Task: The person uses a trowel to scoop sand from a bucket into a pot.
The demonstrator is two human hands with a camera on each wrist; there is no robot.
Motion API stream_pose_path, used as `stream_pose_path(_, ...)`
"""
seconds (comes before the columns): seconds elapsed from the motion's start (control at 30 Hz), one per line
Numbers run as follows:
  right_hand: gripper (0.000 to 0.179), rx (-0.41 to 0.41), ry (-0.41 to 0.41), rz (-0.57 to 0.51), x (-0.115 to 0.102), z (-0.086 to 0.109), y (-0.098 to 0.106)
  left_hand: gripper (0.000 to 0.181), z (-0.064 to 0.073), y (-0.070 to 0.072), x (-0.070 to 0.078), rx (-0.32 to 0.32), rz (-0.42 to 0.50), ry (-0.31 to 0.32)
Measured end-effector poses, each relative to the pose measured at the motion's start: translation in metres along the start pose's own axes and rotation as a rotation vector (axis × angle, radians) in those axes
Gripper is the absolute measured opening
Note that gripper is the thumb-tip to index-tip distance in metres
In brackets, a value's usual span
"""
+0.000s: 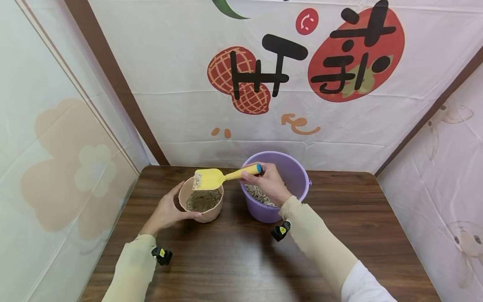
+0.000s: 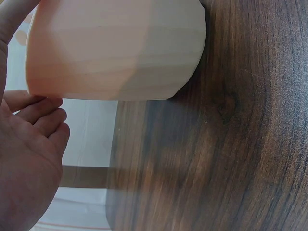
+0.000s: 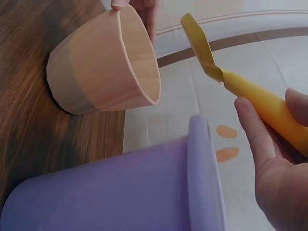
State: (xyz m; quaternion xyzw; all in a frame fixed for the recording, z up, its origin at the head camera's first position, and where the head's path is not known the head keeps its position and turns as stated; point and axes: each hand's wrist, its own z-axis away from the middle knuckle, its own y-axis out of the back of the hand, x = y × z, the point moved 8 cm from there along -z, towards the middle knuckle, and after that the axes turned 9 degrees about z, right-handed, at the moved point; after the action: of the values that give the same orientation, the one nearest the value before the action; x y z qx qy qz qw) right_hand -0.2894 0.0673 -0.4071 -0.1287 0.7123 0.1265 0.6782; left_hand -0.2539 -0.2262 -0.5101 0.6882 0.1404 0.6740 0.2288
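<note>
Scoop (image 1: 216, 179) was gripped by right hand (image 1: 271, 183) | long axis was pointed left over pot (image 1: 209, 215), near table's (image 1: 234, 256) far-left corner | pot was clasped by left hand (image 1: 166, 212)

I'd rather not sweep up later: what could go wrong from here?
Loose grit lies at the tip of the shovel, so a jolt of the right hand might scatter it onto the table. The left hand holds the pot at its rim, so a tug there could tip it.
</note>
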Motion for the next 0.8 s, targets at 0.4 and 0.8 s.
stream_pose_path(0.4,0.023,0.027,-0.012,0.194,0.004,-0.007,-0.024,0.129,-0.001,0.000,0.002,0.004,0.005,-0.024)
stream_pose_path(0.8,0.018,0.030,0.142,0.547,0.001,-0.009,-0.046,0.128,-0.001,0.000,0.003,0.006,-0.004,-0.028)
